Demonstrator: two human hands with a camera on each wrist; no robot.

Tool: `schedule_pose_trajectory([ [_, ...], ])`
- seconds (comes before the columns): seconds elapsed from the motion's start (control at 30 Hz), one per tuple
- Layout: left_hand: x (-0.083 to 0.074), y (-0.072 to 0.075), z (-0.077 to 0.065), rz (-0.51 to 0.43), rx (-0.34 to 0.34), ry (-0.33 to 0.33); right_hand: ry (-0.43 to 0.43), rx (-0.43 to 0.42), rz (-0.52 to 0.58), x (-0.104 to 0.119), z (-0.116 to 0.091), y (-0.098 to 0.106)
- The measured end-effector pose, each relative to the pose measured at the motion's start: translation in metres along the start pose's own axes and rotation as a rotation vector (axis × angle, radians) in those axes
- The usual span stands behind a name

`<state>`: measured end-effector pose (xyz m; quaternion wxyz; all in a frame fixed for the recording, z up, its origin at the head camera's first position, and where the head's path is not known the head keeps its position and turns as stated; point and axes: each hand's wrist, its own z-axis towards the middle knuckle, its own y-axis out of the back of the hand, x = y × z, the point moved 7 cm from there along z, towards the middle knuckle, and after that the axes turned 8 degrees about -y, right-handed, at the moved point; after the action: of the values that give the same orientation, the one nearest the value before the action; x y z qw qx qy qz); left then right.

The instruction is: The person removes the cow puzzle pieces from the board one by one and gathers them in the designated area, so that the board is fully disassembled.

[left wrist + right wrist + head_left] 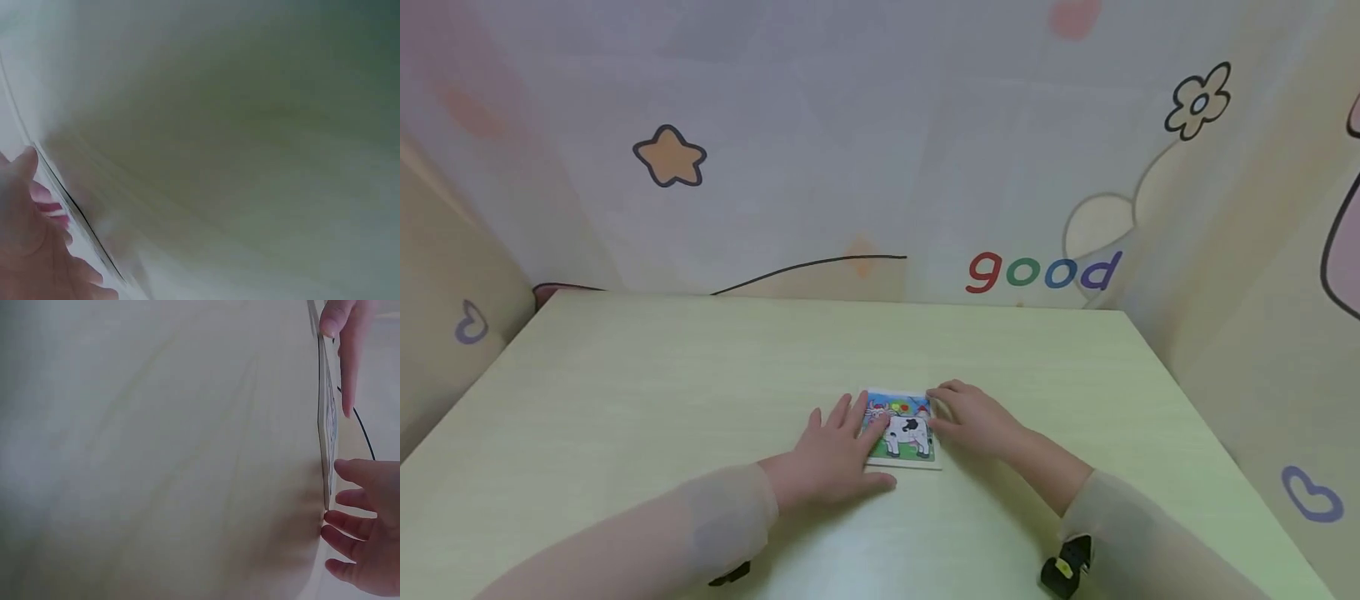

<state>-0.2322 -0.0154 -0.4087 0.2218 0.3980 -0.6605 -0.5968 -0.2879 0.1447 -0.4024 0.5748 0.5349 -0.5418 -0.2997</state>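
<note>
A small square picture board (908, 435) with a white border lies flat on the table; it shows a black-and-white cow on green grass. My left hand (831, 462) rests at its left side, fingers spread, with a fingertip over the picture and the thumb on the near side. At the right edge, my right hand (977, 419) touches the board with its fingertips, loosely bent. The right wrist view has the board (325, 425) edge-on, with the right hand's fingers fanned beside it. In the left wrist view, the left hand (31, 244) shows only partly, at the lower left.
The pale table (662, 383) reaches back to a printed curtain (850, 125) with a star, a flower and the word "good". More printed cloth hangs at both sides. A black wrist strap (1066, 567) is on the right sleeve.
</note>
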Motion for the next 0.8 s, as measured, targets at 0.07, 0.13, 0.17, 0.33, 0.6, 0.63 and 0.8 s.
schedule_pose_trajectory([
  [0.07,-0.006,-0.001,0.005,0.016,0.015,-0.025,0.0,-0.002,-0.017,0.004,0.002,0.0],
  [0.13,-0.01,-0.002,0.009,0.031,0.032,-0.045,-0.001,0.0,-0.035,0.007,0.004,0.0],
  [0.17,-0.012,-0.003,0.011,0.038,0.042,-0.052,-0.003,0.002,-0.044,0.007,0.005,0.0],
  [0.33,-0.017,-0.009,0.016,0.057,0.104,-0.067,-0.024,0.037,-0.044,0.009,0.009,-0.001],
  [0.6,-0.018,-0.014,0.018,0.076,0.149,-0.071,-0.041,0.047,0.008,0.011,0.012,0.0],
  [0.63,-0.018,-0.014,0.018,0.077,0.15,-0.071,-0.037,0.045,0.016,0.011,0.012,0.0],
  [0.8,-0.017,-0.014,0.019,0.08,0.147,-0.066,-0.027,0.043,0.05,0.01,0.017,0.002],
])
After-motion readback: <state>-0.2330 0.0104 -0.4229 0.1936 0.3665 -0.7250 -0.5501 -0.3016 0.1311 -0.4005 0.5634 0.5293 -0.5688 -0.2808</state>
